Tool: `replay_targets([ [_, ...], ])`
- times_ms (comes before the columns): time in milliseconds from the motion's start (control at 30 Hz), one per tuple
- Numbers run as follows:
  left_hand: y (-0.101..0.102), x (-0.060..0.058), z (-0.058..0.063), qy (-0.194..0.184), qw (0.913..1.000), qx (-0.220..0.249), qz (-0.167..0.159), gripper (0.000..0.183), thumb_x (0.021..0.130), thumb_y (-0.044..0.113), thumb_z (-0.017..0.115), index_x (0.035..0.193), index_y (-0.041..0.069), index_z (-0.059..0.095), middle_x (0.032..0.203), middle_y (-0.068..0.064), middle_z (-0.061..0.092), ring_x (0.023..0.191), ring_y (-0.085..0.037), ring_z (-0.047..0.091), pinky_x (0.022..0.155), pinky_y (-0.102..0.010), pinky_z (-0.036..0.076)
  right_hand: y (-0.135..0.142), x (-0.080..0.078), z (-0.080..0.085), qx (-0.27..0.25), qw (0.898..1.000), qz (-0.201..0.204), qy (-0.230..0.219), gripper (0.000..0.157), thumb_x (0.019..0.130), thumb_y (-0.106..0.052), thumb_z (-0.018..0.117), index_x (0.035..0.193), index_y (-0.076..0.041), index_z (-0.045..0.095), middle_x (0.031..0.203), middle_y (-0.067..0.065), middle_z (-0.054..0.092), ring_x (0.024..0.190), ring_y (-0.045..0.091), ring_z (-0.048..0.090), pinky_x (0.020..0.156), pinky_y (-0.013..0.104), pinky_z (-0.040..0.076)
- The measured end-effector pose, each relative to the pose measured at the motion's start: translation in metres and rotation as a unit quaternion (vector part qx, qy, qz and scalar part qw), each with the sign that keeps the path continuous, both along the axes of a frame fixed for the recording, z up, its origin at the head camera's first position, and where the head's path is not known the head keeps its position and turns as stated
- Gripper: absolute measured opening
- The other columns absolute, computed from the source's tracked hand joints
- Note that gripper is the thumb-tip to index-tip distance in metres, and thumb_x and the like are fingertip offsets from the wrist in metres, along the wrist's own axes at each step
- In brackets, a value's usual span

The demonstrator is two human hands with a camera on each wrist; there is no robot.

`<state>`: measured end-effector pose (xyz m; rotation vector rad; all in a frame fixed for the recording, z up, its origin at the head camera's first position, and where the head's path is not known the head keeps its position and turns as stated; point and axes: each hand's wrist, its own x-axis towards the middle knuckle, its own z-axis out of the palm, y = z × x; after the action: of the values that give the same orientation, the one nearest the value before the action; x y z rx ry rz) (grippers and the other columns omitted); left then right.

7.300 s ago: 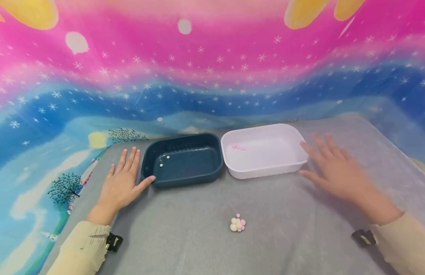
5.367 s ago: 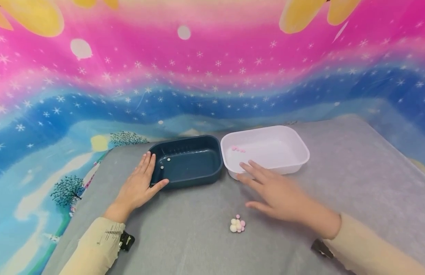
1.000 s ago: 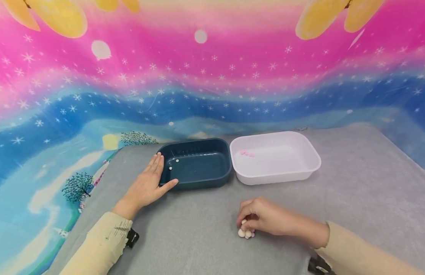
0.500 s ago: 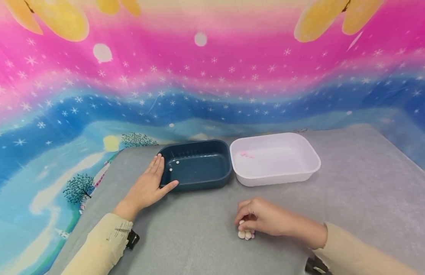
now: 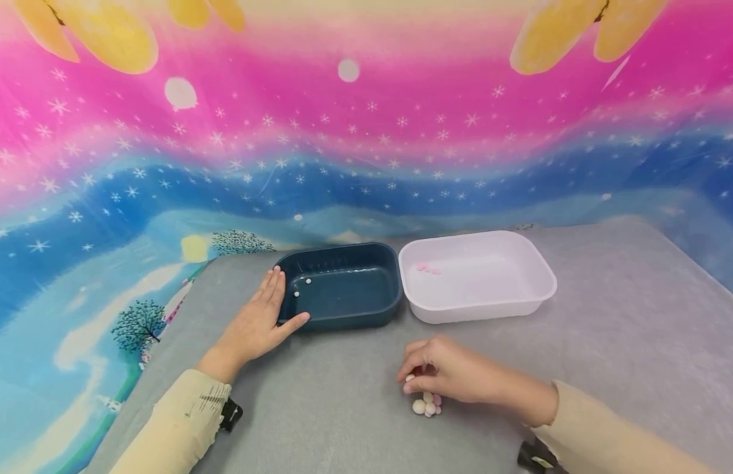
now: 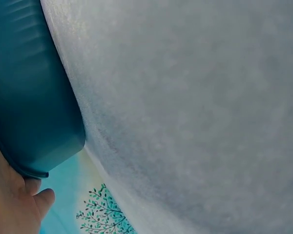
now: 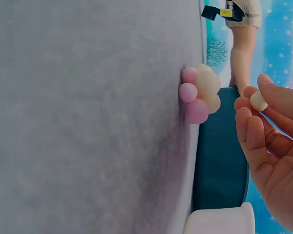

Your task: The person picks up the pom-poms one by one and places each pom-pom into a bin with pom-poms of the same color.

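Thumb and fingertips of my right hand (image 5: pixel 452 372) pinch a small cream ball (image 7: pixel 258 101), held just off a cluster of cream and pink balls (image 5: pixel 430 408) on the grey cloth. These balls look matte and come in several sizes. My left hand (image 5: pixel 256 326) rests with straight fingers along the left end of a dark teal basin (image 5: pixel 354 293), its thumb at the front rim. Two small white balls (image 5: pixel 309 281) lie inside that basin. Beside it on the right stands a white basin (image 5: pixel 490 283) with several small pink balls (image 5: pixel 423 267) in its left part.
Grey cloth (image 5: pixel 319 408) covers the table. Behind it hangs a pink and blue curtain (image 5: pixel 366 131) printed with snowflakes and trees. Both wrists carry black devices, such as the one (image 5: pixel 231 415) at the left cuff.
My right hand came from the white basin's right side to the cluster, then took a cream ball off it, moving slightly left. My left hand moved onto the teal basin's left end and stayed.
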<state>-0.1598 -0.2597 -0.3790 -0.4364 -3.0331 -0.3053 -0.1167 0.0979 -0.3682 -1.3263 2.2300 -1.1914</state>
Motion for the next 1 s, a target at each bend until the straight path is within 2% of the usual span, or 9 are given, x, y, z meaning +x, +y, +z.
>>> replay_targets([
  [100, 0.000, 0.000, 0.000, 0.002, 1.0000, -0.001, 0.001, 0.099, 0.085, 0.071, 0.035, 0.148, 0.002, 0.002, 0.156, -0.012, -0.002, 0.144, -0.025, -0.002, 0.112, -0.050, 0.017, -0.002, -0.001, 0.001, 0.006, 1.000, -0.001, 0.015, 0.013, 0.085, -0.019, 0.066, 0.090, -0.009, 0.072, 0.079, -0.009, 0.061, 0.057, -0.002, 0.056, 0.056, 0.017, 0.049],
  [267, 0.001, 0.001, 0.001, 0.003, 1.0000, -0.001, 0.001, 0.099, 0.085, 0.071, 0.035, 0.148, 0.002, 0.003, 0.156, -0.012, -0.001, 0.144, -0.024, -0.003, 0.113, -0.049, 0.017, -0.006, -0.004, 0.001, 0.008, 1.000, 0.002, 0.029, 0.011, 0.084, -0.019, 0.066, 0.089, -0.011, 0.072, 0.079, -0.011, 0.061, 0.064, -0.004, 0.054, 0.062, 0.015, 0.048],
  [433, 0.001, 0.001, 0.001, 0.008, 1.0000, 0.000, 0.001, 0.099, 0.085, 0.071, 0.035, 0.148, 0.003, 0.003, 0.156, -0.012, -0.002, 0.144, -0.021, -0.004, 0.113, -0.048, 0.017, -0.010, -0.005, -0.001, 0.000, 0.999, 0.002, 0.042, 0.009, 0.085, -0.020, 0.067, 0.088, -0.013, 0.072, 0.079, -0.013, 0.061, 0.066, -0.004, 0.051, 0.060, 0.014, 0.046],
  [800, 0.000, 0.001, -0.001, 0.012, 0.9999, 0.001, 0.001, 0.098, 0.085, 0.071, 0.035, 0.148, 0.003, 0.003, 0.156, -0.011, -0.002, 0.144, -0.021, -0.005, 0.113, -0.048, 0.017, -0.019, -0.005, 0.001, 0.001, 1.000, 0.006, 0.025, 0.010, 0.086, -0.022, 0.065, 0.089, -0.015, 0.072, 0.080, -0.012, 0.061, 0.064, -0.003, 0.050, 0.059, 0.016, 0.047],
  [1000, 0.000, 0.001, -0.002, 0.012, 0.9999, 0.000, 0.002, 0.098, 0.085, 0.072, 0.034, 0.148, 0.003, 0.005, 0.156, -0.012, -0.001, 0.144, -0.021, -0.004, 0.113, -0.047, 0.017, -0.026, -0.008, 0.002, -0.007, 0.999, 0.014, 0.033, 0.011, 0.085, -0.022, 0.066, 0.090, -0.015, 0.072, 0.079, -0.011, 0.061, 0.062, -0.003, 0.048, 0.057, 0.016, 0.045],
])
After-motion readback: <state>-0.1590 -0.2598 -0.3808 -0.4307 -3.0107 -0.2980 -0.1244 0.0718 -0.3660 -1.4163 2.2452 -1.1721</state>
